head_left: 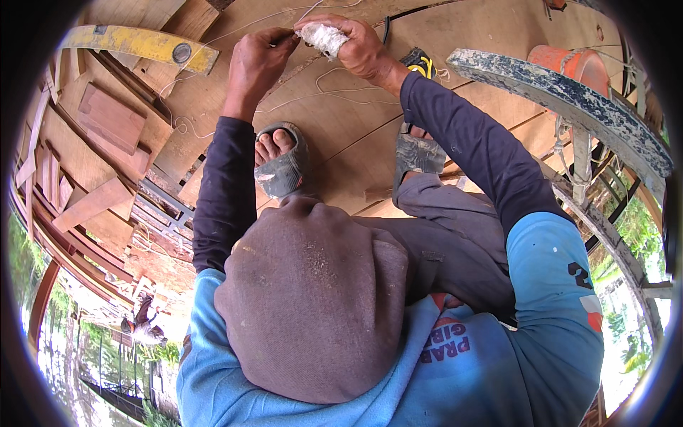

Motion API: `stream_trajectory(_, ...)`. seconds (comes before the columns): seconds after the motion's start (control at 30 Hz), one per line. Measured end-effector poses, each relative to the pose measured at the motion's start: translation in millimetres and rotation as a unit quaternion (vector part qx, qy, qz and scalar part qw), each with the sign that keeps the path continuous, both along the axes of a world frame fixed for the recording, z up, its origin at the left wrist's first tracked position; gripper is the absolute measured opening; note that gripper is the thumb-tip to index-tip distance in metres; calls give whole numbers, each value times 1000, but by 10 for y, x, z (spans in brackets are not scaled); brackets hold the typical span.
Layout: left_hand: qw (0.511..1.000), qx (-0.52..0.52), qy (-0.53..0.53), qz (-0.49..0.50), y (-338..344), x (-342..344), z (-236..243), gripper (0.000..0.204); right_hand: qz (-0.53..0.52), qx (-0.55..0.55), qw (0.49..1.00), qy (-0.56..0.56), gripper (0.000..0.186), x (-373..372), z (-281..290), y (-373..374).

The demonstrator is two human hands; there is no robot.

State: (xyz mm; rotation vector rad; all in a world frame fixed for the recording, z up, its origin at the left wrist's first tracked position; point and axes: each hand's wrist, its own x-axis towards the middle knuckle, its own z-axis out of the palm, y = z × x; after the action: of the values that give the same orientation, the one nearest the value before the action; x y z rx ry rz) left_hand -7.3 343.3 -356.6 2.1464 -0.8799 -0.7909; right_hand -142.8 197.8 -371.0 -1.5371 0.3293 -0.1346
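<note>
My right hand [366, 57] grips a white, lumpy bundle [321, 37], which looks like wound string. My left hand [255, 64] is just left of it, thumb and fingertips pinched together beside the bundle, apparently on a thin strand, too small to make out surely. Loose white string [324, 92] lies in loops across the plywood floor [341, 128] below both hands. My sandaled feet [281, 167] rest on the boards, and a black-and-yellow object [420, 65] lies behind my right forearm.
A yellow spirit level [135, 44] lies at upper left, above several cut wood pieces [114, 117]. At right, a paint-splattered plank [555, 92] on a stand is beside an orange bucket [569, 60]. An open edge with greenery [32, 256] shows at lower left.
</note>
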Motion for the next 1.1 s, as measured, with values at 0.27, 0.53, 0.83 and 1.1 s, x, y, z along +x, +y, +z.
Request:
stream_trajectory(0.27, 1000, 3, 1, -16, 4, 2, 26, 28, 24, 19, 999, 20, 32, -34, -60, -53)
stream_trajectory(0.53, 999, 18, 26, -22, 20, 24, 28, 31, 13, -359, 925, -121, 22, 70, 281, -161)
stream_trajectory(0.83, 998, -1, 12, -62, 3, 29, 28, 29, 132, -324, 936, -39, 40, 67, 257, -230)
stream_trajectory(1.1, 998, 14, 20, -53, -4, 45, -14, 29, 97, -299, 949, -30, 45, -8, 83, -220)
